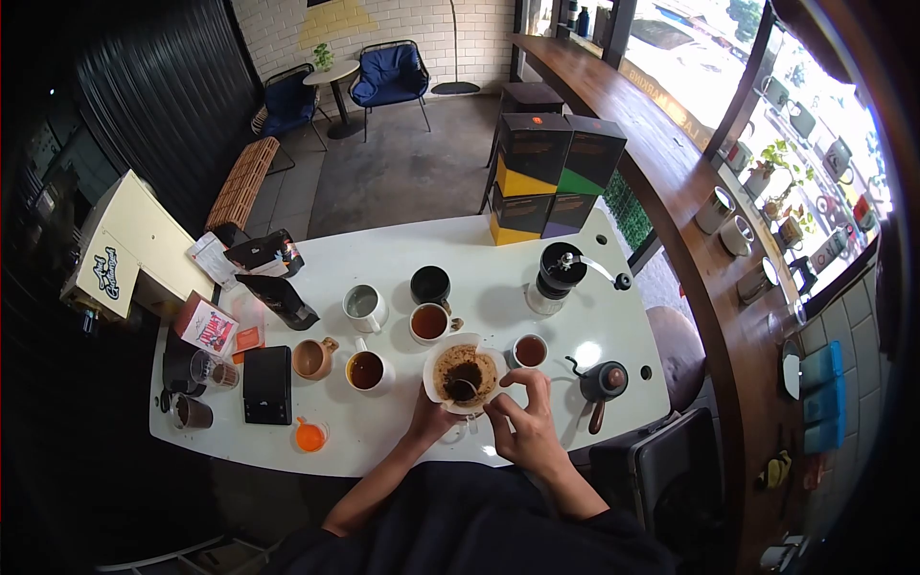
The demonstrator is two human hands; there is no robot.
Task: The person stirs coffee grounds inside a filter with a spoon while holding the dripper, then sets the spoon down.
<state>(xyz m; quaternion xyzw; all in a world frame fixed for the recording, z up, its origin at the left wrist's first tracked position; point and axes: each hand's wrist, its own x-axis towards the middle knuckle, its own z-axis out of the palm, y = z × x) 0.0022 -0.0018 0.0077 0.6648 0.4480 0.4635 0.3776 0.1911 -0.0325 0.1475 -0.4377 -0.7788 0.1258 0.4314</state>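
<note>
My left hand (431, 414) is closed on the side of a coffee dripper, partly hidden, lined with a white paper filter (491, 361). Dark wet coffee grounds (461, 370) coat the filter's wall and bottom. My right hand (527, 425) is at the filter's right rim, its fingers pinched on a small spoon (467, 387) whose bowl rests among the grounds. Close around stand a small cup of brown liquid (529, 352), a white mug of dark liquid (366, 371) and another white mug of reddish-brown liquid (429, 324).
A gooseneck kettle (604, 381) and a hand grinder (560, 271) stand to the right. On the left are a black scale (267, 385), an orange cup (310, 435) and a brown mug (311, 358). Stacked boxes (530, 153) occupy the table's far edge.
</note>
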